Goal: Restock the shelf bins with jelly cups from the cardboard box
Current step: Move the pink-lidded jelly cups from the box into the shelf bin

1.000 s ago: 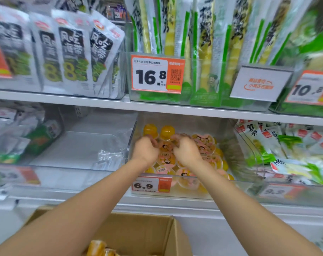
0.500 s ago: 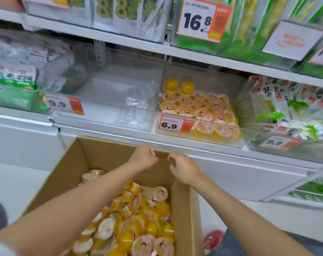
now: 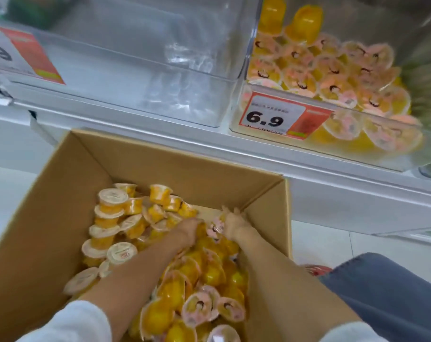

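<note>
Shelf bin above sits part-filled; I have left hand and right hand sunk among jelly cups in the cardboard box, fingers half-buried, grip untellable, so the pickup step next needs a firm gather and lift.

shelf: left clear bin beside right clear bin, which holds jelly cups
floor: cardboard box stands on it

Your jelly cups are yellow, lidded pink or white. Your cardboard box is tan. The price tag shows black 6.9 on white and orange.
</note>
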The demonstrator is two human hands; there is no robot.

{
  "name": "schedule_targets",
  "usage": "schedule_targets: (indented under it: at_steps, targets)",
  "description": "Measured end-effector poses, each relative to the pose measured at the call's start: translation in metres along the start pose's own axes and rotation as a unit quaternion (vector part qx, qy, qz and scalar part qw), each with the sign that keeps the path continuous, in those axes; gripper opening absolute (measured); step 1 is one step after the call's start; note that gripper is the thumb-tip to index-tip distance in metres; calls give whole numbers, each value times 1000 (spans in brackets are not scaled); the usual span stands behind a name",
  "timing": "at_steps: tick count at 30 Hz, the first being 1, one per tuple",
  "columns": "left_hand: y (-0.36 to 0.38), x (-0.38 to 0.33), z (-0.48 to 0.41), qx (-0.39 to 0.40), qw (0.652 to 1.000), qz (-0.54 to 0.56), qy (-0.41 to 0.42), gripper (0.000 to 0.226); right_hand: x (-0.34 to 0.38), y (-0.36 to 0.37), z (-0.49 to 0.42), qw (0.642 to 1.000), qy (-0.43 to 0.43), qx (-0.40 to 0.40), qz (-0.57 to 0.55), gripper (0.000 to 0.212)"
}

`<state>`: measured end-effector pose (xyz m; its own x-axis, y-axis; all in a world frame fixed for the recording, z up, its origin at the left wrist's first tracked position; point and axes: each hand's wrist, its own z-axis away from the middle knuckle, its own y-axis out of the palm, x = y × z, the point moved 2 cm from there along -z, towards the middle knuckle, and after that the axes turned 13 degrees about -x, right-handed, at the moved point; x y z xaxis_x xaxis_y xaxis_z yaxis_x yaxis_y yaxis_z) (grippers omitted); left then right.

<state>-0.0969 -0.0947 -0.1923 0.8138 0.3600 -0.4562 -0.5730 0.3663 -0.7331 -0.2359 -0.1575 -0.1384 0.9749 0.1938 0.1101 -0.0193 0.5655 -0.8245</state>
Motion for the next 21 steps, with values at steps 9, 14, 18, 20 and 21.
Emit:
schedule_targets:
  at_steps: [9,14,18,20,21]
  targets:
    - [20,-8,-23,-40,970,-225,85,45,-2,34,-16,985,-56,-125,108,62]
    - [-3,3,-5,-99,984,-125,74,61,13,7,0,983,-76,-164,27,55]
    - [-56,-13,26,-203,975,70,53,52,27,-35,27,976,-103,-180,-63,67]
    - [-84,-29,44,-244,962,99,74,59,26,-61,49,964,-142,-212,-69,65]
    - [-98,-37,53,-261,956,104,84,64,24,-76,62,958,-154,-228,-77,64]
